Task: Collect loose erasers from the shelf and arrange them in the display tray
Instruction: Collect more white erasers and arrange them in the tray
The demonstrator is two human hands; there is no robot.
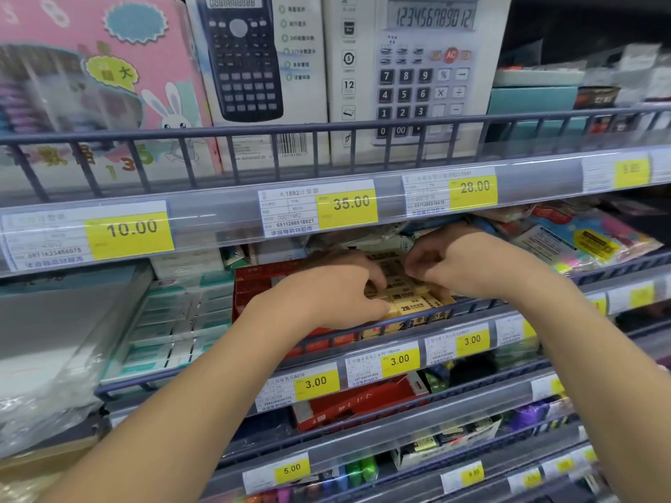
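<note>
You are reaching with both arms into the second shelf of a store rack, and both hands are working over the display tray (254,285), a red box sitting behind the blue wire rail (468,306). Your left hand (326,295) is lying palm down over the tray's middle, its fingers curling down onto the cream erasers (410,303) and its thumb pressing against the front row. Your right hand (454,263) is hovering just beside it, fingertips bunching together over the erasers at the back; whether they are actually pinching one, you cannot tell from here. The erasers are lying packed flat in rows inside the right part of the tray, printed sides up. Above the hands, a price rail is carrying yellow tags (346,206), and boxed calculators (432,74) are standing on the upper shelf.
</note>
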